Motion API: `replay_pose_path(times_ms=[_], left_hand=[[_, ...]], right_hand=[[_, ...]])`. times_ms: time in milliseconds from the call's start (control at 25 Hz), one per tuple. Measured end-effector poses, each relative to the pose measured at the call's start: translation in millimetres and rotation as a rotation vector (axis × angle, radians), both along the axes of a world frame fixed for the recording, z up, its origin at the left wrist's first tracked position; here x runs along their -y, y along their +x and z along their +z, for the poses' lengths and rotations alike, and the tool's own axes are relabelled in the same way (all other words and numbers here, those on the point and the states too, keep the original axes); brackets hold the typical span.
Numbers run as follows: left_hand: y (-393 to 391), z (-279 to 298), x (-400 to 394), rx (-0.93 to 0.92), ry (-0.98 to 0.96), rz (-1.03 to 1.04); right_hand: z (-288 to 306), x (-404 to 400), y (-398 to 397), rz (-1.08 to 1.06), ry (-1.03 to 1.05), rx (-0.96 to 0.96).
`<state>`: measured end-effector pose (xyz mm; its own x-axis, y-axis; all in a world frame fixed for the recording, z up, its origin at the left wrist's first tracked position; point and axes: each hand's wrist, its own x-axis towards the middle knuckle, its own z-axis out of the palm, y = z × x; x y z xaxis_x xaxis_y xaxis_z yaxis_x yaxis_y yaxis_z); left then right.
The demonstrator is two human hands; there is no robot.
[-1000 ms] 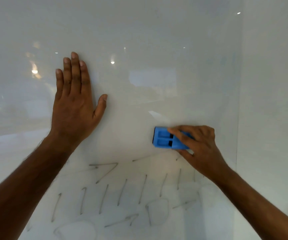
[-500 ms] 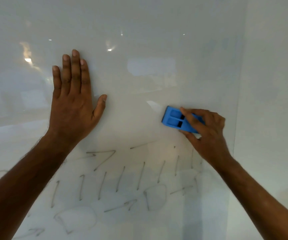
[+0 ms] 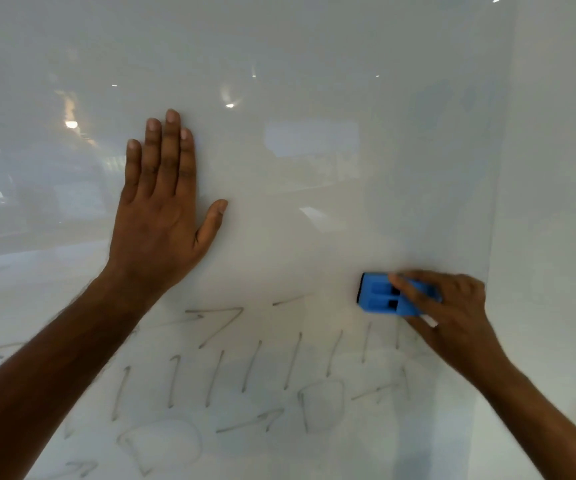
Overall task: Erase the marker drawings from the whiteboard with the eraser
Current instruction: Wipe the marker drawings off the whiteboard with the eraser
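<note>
A glossy whiteboard [image 3: 314, 81] fills the view. Grey marker drawings [image 3: 255, 372] cover its lower part: slanted strokes, arrows and rough outlined shapes. My right hand [image 3: 452, 313] presses a blue eraser [image 3: 380, 297] flat on the board, just above the right end of the strokes, close to the board's right edge. My fingers hide the eraser's right half. My left hand [image 3: 162, 216] lies flat on the board with fingers spread upward, well left of the eraser and above the drawings.
The board's right edge [image 3: 497, 202] meets a plain white wall [image 3: 556, 202]. The upper board surface bears only reflections of ceiling lights. More faint marker marks run off the lower left of the view.
My right hand slid the eraser up and to the right, then back down to the top of the strokes on the right. My left hand stayed flat in place.
</note>
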<state>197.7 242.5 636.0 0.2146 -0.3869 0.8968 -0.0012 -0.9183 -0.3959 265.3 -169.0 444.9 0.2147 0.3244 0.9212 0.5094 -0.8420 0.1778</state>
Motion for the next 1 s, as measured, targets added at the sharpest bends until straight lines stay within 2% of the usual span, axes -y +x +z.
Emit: replay_pose_path(times_ms=[160,240,360,520,600,720,800,880,1000], left_hand=[[0,-1,2,0.000,-0.011,-0.008],[0,-2,2,0.001,-0.014,-0.005],[0,-2,-2,0.000,-0.002,-0.003],[-1,0,-8,0.002,0.043,0.010],[0,-1,-8,0.008,0.039,0.011],[2,-5,-4,0.026,0.011,0.016],[2,-4,-3,0.022,0.006,0.011],[1,-4,-3,0.014,0.003,0.004],[1,-5,-6,0.005,0.012,-0.003]], right_hand=[[59,-30,-4,0.006,0.180,-0.012],[68,-59,-8,0.035,0.164,0.008],[34,-93,-19,0.049,0.006,0.067],[-24,-72,-19,0.030,-0.111,0.073],[-19,-55,-15,0.007,-0.038,0.037],[28,-49,-15,0.031,0.237,-0.021],[58,-70,-17,0.069,0.314,-0.053],[65,-107,-25,0.087,0.252,-0.024],[22,-144,-34,0.065,0.008,0.075]])
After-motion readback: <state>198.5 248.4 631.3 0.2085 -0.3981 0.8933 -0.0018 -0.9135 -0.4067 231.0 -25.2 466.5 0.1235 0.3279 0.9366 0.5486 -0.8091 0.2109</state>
